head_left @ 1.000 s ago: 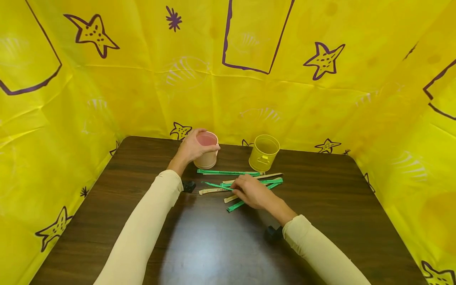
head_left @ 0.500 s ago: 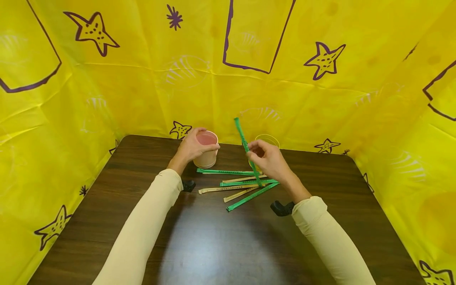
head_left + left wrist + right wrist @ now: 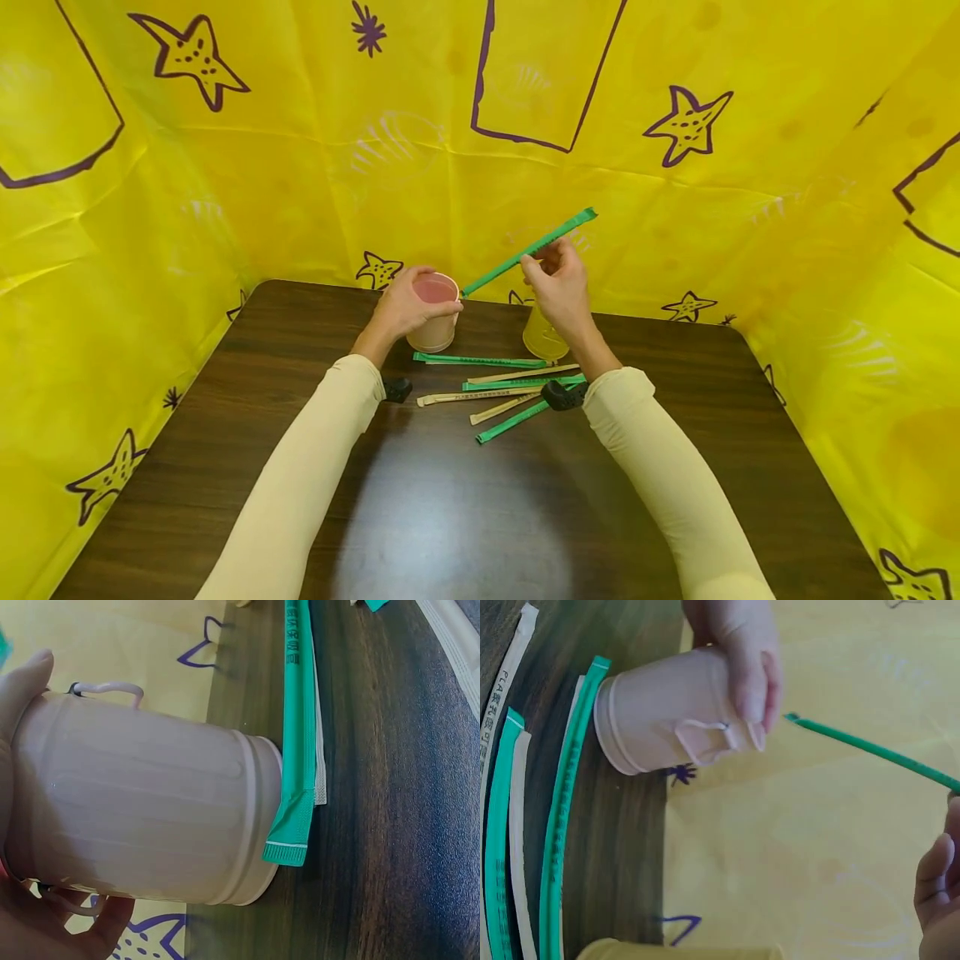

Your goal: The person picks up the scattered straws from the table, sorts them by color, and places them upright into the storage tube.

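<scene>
My left hand (image 3: 405, 307) grips the rim of a small pink bucket (image 3: 431, 335), which stands upright on the table; the bucket's side handle (image 3: 112, 688) shows in the left wrist view. My right hand (image 3: 561, 287) pinches a green paper-wrapped straw (image 3: 525, 252) near its middle, raised and slanted. The straw's lower left end is close beside the pink bucket's rim. Behind the right hand, partly hidden by it, stands a yellow bucket (image 3: 542, 337).
Several wrapped straws lie in a loose group in front of the buckets, among them a green straw (image 3: 480, 361) and a beige straw (image 3: 465, 397). A yellow printed sheet (image 3: 450, 192) hangs round the dark wooden table (image 3: 247, 400).
My right hand has picked the green straw up off the group, lifted it and tilted it toward the pink bucket. The left hand has stayed on that bucket.
</scene>
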Available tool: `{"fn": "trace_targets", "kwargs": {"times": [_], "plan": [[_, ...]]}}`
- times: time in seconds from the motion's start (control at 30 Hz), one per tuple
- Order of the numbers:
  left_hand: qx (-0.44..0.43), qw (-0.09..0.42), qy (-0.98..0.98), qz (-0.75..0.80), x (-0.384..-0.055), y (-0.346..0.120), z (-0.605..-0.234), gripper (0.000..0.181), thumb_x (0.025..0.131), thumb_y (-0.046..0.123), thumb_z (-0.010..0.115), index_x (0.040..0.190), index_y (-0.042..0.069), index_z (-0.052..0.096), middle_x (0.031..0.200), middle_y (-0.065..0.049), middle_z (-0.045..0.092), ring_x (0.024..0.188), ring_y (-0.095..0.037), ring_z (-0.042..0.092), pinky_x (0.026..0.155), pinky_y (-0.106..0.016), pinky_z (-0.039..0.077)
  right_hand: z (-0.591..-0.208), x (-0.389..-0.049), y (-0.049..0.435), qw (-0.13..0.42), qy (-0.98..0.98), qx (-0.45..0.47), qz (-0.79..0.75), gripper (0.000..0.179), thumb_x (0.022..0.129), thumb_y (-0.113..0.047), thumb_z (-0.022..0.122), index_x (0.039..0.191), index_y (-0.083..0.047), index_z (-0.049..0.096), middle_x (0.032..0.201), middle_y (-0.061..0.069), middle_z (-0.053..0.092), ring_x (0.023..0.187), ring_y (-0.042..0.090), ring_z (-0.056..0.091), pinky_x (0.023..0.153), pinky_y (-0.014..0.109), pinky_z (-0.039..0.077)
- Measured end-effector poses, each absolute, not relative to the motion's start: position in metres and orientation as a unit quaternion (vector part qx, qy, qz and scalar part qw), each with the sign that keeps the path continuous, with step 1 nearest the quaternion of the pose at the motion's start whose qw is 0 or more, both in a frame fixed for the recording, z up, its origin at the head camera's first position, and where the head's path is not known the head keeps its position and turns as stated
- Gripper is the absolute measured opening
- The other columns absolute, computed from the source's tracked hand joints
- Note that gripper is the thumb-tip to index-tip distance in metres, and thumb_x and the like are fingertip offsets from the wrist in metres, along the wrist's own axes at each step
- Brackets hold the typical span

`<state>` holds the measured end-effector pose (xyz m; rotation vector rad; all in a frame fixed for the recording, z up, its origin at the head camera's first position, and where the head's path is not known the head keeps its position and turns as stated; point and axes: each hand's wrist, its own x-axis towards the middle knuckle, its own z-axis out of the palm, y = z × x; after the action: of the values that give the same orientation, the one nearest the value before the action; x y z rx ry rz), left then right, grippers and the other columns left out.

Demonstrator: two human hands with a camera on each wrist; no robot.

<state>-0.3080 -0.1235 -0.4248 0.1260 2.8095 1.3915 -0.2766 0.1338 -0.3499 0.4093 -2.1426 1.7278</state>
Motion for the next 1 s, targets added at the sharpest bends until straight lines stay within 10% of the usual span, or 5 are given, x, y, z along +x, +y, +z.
{"fn": "trace_targets", "kwargs": {"times": [0.67,1.0], "plan": [[0.061,0.001,0.889,0.454,-0.309,-0.121,-0.427,0.089,0.077,0.056,0.084,0.151,0.022,0.050,0.147,-0.011,0.047,0.127,-0.036,0.053,0.105,-0.055,0.048,-0.392,-0.290,0.077,0.033,-0.823,0.127,0.552,0.030,0.097,-0.018,0.070,0.118,0.000,0.060,0.115,0.019,0.074,0.054,0.009,0.059,0.051,0.021,0.045],[0.050,0.002,0.885,0.462,-0.309,-0.124,-0.423,0.093,0.073,0.058,0.087,0.150,0.020,0.050,0.148,-0.010,0.047,0.130,-0.035,0.051,0.107,-0.056,0.046,-0.392,-0.288,0.100,-0.045,-0.844,0.124,0.520,0.050,0.096,-0.023,0.072,0.139,-0.006,0.053,0.132,0.014,0.065,0.096,0.033,0.073,0.074,0.034,0.062]]}}
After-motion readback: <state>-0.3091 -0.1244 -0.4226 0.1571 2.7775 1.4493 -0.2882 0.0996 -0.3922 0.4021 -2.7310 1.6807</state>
